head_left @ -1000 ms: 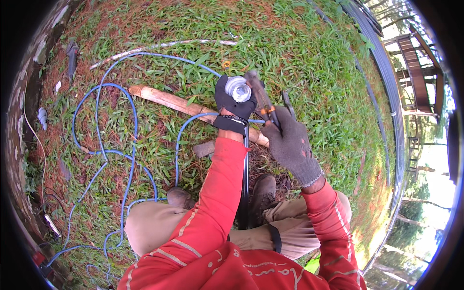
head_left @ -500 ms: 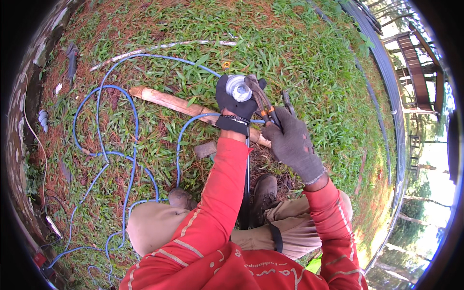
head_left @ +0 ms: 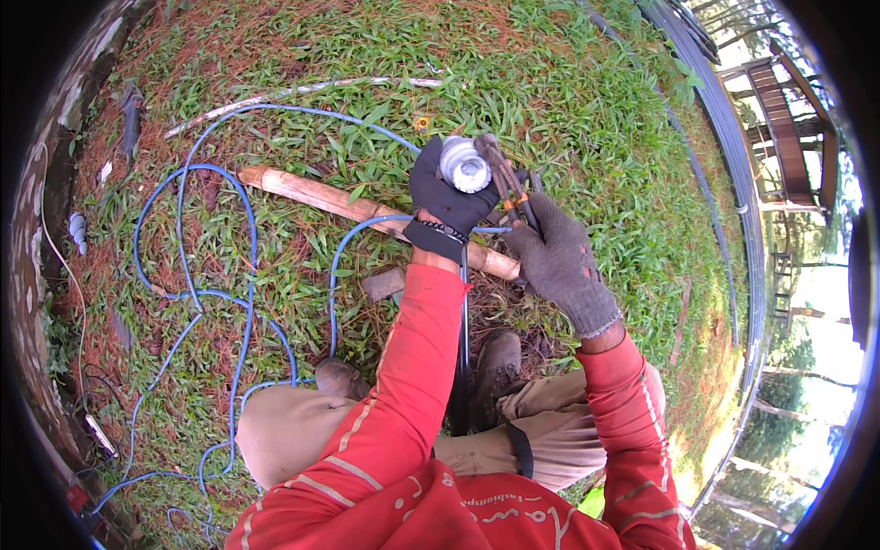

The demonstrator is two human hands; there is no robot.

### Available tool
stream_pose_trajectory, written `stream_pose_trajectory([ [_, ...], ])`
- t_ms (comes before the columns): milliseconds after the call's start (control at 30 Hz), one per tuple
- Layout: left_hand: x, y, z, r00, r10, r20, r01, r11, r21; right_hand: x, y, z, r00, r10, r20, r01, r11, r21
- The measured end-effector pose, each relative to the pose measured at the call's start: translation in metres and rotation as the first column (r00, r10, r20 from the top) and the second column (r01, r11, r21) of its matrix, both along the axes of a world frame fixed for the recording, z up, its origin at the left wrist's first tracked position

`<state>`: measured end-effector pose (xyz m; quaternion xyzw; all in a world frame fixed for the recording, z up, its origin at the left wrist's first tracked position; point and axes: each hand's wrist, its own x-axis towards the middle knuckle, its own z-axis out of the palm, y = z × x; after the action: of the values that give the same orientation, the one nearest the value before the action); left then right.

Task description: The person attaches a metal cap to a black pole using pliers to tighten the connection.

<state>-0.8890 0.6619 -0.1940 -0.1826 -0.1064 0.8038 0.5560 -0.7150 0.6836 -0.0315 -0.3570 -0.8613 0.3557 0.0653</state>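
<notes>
My left hand (head_left: 445, 196), in a black glove, is closed around a whitish, translucent round piece (head_left: 466, 169) with a paler disc at its centre. I cannot tell exactly what kind of part it is. In a worn grey knitted glove, my right hand (head_left: 564, 261) grips pliers (head_left: 510, 180) with dark, rusty jaws and orange marks on the handles. The jaws lie against or right beside the round piece's right edge; whether they bite on it is unclear. A black pipe (head_left: 461, 353) runs from beneath my left hand down between my boots.
A blue hose (head_left: 250, 266) loops over the grass at left and passes behind my hands. A bamboo pole (head_left: 316, 195) lies beneath it, near a small block (head_left: 383, 284). Farther off lies a thin whitish stick (head_left: 302, 90). Long dark pipes (head_left: 724, 119) line the right side.
The round piece and the plier jaws have shifted slightly to the right, and the piece has tilted a little. Both hands keep their hold.
</notes>
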Motion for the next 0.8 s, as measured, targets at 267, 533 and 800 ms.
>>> stream_pose_trajectory([
  [267, -0.007, -0.001, -0.009, 0.996, 0.085, -0.007, -0.084, 0.970, -0.228, -0.008, -0.021, 0.015, 1.000, -0.026, 0.015, 0.026, 1.000, 0.013],
  [533, 0.002, -0.004, -0.003, 0.967, 0.203, -0.153, -0.231, 0.953, -0.197, -0.005, -0.024, 0.003, 0.975, 0.223, -0.007, -0.217, 0.953, 0.210],
  [800, 0.004, -0.005, 0.019, 0.963, 0.177, -0.204, -0.212, 0.963, -0.167, -0.009, -0.024, 0.013, 0.993, 0.107, 0.043, -0.113, 0.982, 0.152],
])
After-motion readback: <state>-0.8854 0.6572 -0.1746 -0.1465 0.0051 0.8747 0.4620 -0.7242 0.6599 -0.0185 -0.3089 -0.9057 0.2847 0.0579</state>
